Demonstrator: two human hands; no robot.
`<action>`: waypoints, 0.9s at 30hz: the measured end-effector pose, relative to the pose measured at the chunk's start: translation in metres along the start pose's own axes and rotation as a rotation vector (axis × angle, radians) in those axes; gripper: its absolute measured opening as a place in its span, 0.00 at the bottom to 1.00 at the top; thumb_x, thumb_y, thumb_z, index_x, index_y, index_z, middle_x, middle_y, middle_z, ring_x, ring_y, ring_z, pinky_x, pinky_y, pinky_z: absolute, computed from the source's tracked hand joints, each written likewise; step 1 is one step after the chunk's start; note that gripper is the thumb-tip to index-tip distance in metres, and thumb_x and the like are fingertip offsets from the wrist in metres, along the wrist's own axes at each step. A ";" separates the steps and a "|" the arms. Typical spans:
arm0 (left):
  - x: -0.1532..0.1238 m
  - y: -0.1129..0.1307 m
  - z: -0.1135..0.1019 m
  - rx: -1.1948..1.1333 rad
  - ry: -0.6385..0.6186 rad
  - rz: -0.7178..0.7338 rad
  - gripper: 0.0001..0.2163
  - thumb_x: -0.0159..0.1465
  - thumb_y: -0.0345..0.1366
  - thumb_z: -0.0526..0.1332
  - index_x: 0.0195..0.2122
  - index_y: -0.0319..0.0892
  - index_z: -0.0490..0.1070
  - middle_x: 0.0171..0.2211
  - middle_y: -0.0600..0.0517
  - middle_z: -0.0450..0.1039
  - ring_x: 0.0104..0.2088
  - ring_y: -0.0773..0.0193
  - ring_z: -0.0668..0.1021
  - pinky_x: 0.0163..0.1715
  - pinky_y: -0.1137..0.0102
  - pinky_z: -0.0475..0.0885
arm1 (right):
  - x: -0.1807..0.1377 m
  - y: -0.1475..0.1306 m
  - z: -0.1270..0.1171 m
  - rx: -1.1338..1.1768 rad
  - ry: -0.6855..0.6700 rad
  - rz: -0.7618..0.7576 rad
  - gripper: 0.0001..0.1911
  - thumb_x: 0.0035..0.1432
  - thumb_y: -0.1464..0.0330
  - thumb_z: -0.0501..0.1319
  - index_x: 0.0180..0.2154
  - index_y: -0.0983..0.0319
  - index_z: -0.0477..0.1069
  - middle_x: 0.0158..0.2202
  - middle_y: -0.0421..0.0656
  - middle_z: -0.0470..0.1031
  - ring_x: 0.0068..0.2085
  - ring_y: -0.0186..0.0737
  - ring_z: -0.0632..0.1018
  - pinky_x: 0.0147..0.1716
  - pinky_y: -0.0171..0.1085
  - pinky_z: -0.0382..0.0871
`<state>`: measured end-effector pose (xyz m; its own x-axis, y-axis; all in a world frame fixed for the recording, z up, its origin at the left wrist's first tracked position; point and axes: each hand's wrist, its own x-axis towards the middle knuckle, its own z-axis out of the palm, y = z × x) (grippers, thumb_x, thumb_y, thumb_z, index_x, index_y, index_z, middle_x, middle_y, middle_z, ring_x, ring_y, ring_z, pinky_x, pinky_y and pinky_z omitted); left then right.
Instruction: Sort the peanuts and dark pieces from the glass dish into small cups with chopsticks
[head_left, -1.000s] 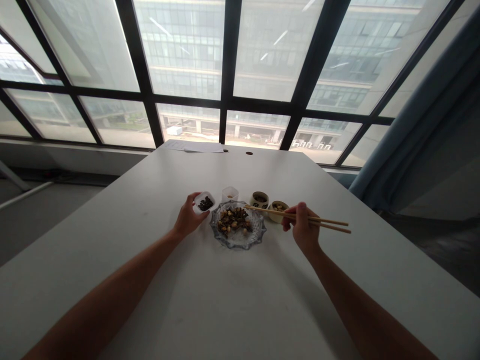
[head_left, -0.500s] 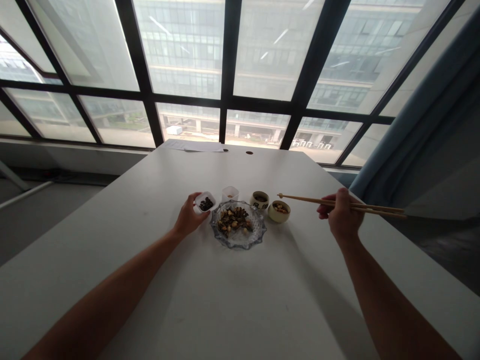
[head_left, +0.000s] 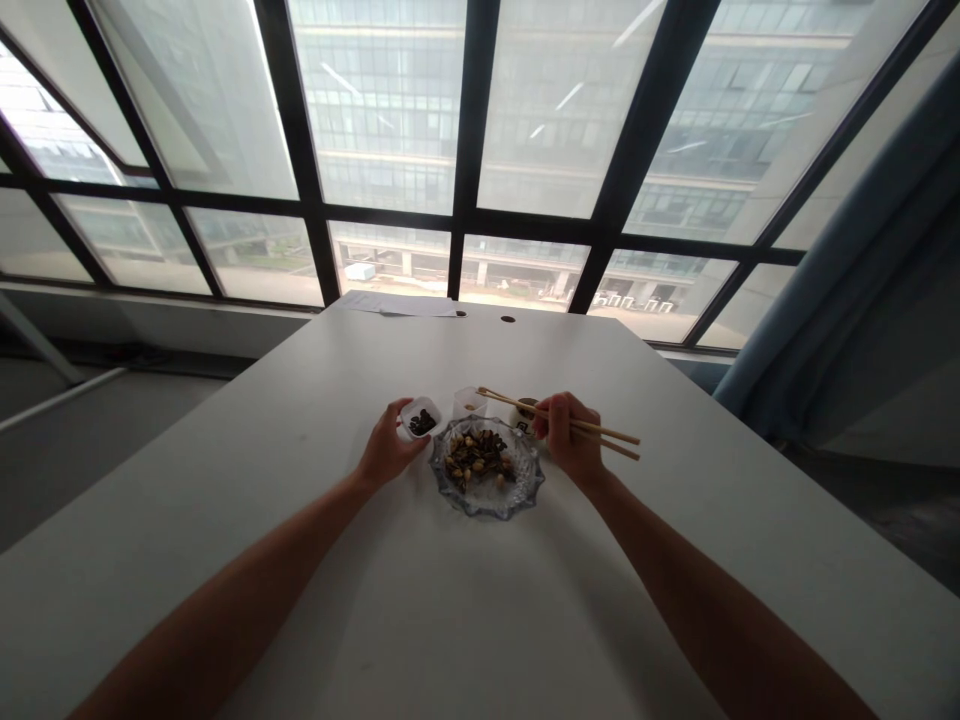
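A scalloped glass dish [head_left: 525, 495] with mixed dark and pale nuts or seeds sits mid-table. My left hand [head_left: 386, 455] is curled around a small white square cup of black seeds [head_left: 420, 416] just left of the dish. My right hand [head_left: 568, 440] grips a pair of wooden chopsticks [head_left: 559, 424]; their tips reach over a second small clear cup [head_left: 466, 402] behind the dish. A small round bowl [head_left: 526, 409] is partly hidden behind my right hand.
The white table [head_left: 450, 620] runs to a large window wall. Papers [head_left: 405, 303] lie at the table's far edge next to a dark cable hole [head_left: 508, 319]. A blue curtain [head_left: 847, 300] hangs at the right.
My right hand swung out to the right with the chopsticks, then came back in over the dishes, covering the rightmost bowl. The left hand stayed on the cup. The view shifted slightly.
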<state>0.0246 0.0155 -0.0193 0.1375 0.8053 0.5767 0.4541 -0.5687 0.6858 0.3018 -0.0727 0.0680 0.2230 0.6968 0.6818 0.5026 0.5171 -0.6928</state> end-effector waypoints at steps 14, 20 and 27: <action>0.000 0.000 0.001 0.004 -0.019 0.003 0.29 0.54 0.38 0.68 0.56 0.44 0.63 0.50 0.45 0.74 0.48 0.53 0.78 0.49 0.56 0.76 | 0.022 -0.020 -0.013 0.103 -0.042 0.259 0.34 0.57 0.39 0.56 0.21 0.62 0.71 0.11 0.39 0.67 0.12 0.30 0.65 0.11 0.30 0.58; 0.000 -0.001 0.002 0.024 -0.009 0.013 0.29 0.53 0.38 0.68 0.56 0.44 0.63 0.50 0.45 0.74 0.47 0.54 0.79 0.48 0.57 0.76 | 0.010 -0.037 -0.039 -0.027 -0.273 0.365 0.37 0.52 0.36 0.57 0.17 0.63 0.69 0.09 0.40 0.64 0.11 0.30 0.64 0.10 0.30 0.56; 0.000 -0.002 0.002 0.015 -0.016 0.012 0.29 0.54 0.39 0.68 0.56 0.45 0.63 0.51 0.44 0.74 0.48 0.53 0.79 0.48 0.57 0.76 | -0.006 -0.025 -0.025 -0.011 -0.260 0.351 0.33 0.55 0.38 0.57 0.22 0.62 0.70 0.13 0.40 0.69 0.14 0.33 0.69 0.13 0.31 0.62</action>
<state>0.0257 0.0168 -0.0213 0.1569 0.8013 0.5773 0.4658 -0.5755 0.6722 0.3091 -0.1021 0.0875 0.1646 0.9322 0.3224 0.4430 0.2222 -0.8686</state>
